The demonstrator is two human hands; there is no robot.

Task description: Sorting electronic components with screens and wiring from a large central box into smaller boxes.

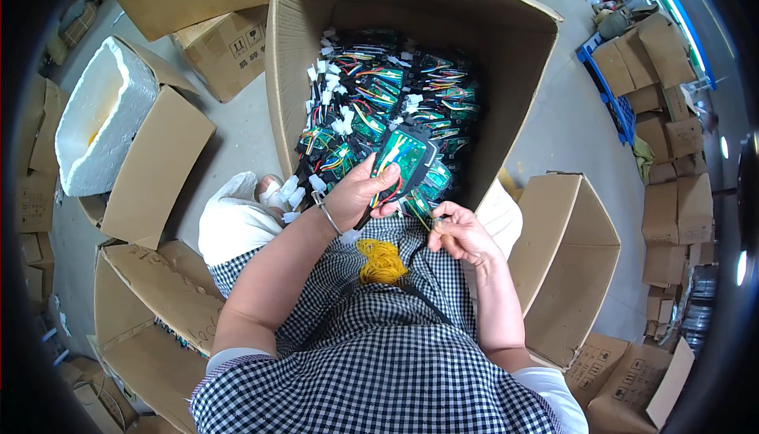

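Note:
In my left hand (352, 201) is a green circuit board (402, 157) in a black housing, gripped with the thumb on top, with red, yellow and other wires along it. Just to its right, my right hand (462, 234) is closed in a pinch below the board's lower end. Whatever lies between those fingertips is too small to make out. A bundle of thin yellow bands (381, 262) rests on the checked apron in my lap. Beyond my hands, a large cardboard box (506, 110) holds many similar wired boards (371, 90) with white plugs (326, 78).
An open carton (589, 248) stands to my right. At the lower left, another open carton (138, 343) has some boards inside. A white foam box (130, 130) sits in a carton at the left. Stacked cartons (672, 205) and a blue pallet (605, 90) line the far right.

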